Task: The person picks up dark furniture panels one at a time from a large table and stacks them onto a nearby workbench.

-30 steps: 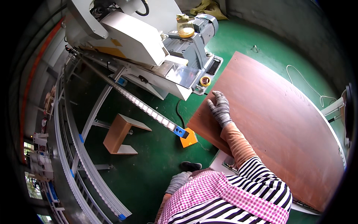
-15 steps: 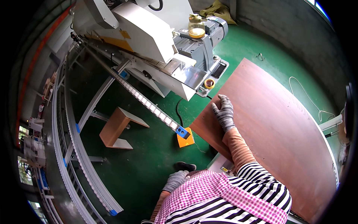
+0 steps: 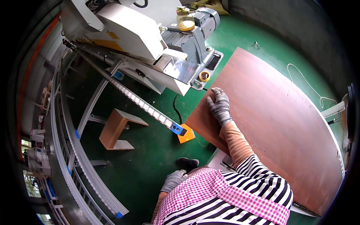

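Observation:
A large reddish-brown wooden board [image 3: 277,123] fills the right side, with a curved far-right edge. My right hand [image 3: 219,107] wears a grey striped knit glove and lies flat on the board near its left edge, fingers stretched out. My left hand [image 3: 173,180], in a similar glove, hangs low beside my pink checked apron [image 3: 198,187]. Its fingers are largely hidden against the apron, so I cannot tell whether they are closed.
Ahead stands a white and grey machine [image 3: 127,30] with a motor [image 3: 205,22], a jug [image 3: 185,19] and a tape roll [image 3: 204,76]. A roller rail [image 3: 144,107] ends above an orange block [image 3: 186,135]. An angled wooden piece [image 3: 114,129] and a curved roller conveyor [image 3: 84,165] are left.
The view has shifted slightly, so the machine, board and both hands sit a little differently in the picture. My right hand stays flat on the board; my left stays beside the apron.

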The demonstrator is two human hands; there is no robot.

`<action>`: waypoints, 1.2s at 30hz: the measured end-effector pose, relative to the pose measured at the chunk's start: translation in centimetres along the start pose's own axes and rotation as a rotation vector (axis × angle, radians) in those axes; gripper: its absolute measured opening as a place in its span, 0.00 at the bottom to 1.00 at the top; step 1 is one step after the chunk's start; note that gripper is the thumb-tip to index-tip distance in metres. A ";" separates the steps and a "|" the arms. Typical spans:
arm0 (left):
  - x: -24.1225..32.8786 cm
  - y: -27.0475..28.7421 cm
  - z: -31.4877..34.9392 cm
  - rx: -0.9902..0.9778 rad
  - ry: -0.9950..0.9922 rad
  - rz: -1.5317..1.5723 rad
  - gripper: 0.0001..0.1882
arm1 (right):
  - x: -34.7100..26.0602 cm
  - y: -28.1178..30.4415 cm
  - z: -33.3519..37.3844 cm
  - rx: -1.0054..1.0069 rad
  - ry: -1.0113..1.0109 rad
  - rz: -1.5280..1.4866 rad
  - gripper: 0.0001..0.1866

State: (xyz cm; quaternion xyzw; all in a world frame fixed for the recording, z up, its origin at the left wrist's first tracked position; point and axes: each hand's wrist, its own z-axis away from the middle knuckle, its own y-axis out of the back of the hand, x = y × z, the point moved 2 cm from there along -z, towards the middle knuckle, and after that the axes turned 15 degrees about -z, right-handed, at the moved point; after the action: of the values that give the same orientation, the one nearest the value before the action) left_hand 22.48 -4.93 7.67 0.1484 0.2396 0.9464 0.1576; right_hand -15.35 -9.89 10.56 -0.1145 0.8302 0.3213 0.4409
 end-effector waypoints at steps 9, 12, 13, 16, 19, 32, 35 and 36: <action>0.7 0.8 -0.3 -0.063 0.088 -0.071 0.27 | -0.2 0.0 -0.1 0.009 -0.011 -0.040 0.21; 0.9 1.1 -0.2 -0.078 0.089 -0.063 0.27 | 0.0 0.0 0.0 0.007 0.002 -0.036 0.21; 1.2 1.5 0.0 -0.090 0.092 -0.064 0.26 | -0.1 0.0 0.0 0.006 0.006 -0.038 0.21; 2.0 2.3 0.6 0.067 -0.123 -0.308 0.25 | 0.0 0.0 0.1 0.013 -0.015 -0.029 0.21; 0.6 0.9 -1.0 -0.008 -0.054 -0.230 0.26 | -0.8 0.1 -0.1 0.009 -0.009 -0.066 0.22; 2.1 2.1 0.5 -0.007 -0.088 -0.310 0.26 | -0.7 0.1 -0.2 0.014 -0.030 -0.070 0.25; 1.9 1.8 0.4 -0.005 -0.087 -0.290 0.26 | -0.8 0.0 -0.1 0.027 -0.021 -0.054 0.26; 1.9 1.7 0.5 0.007 -0.095 -0.287 0.26 | -0.8 0.1 -0.1 0.026 -0.029 -0.062 0.26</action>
State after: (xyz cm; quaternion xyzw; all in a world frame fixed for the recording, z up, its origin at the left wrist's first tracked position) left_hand 20.53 -5.44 9.30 0.1577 0.2541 0.9052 0.3020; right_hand -15.03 -10.01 11.26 -0.1296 0.8237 0.2986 0.4642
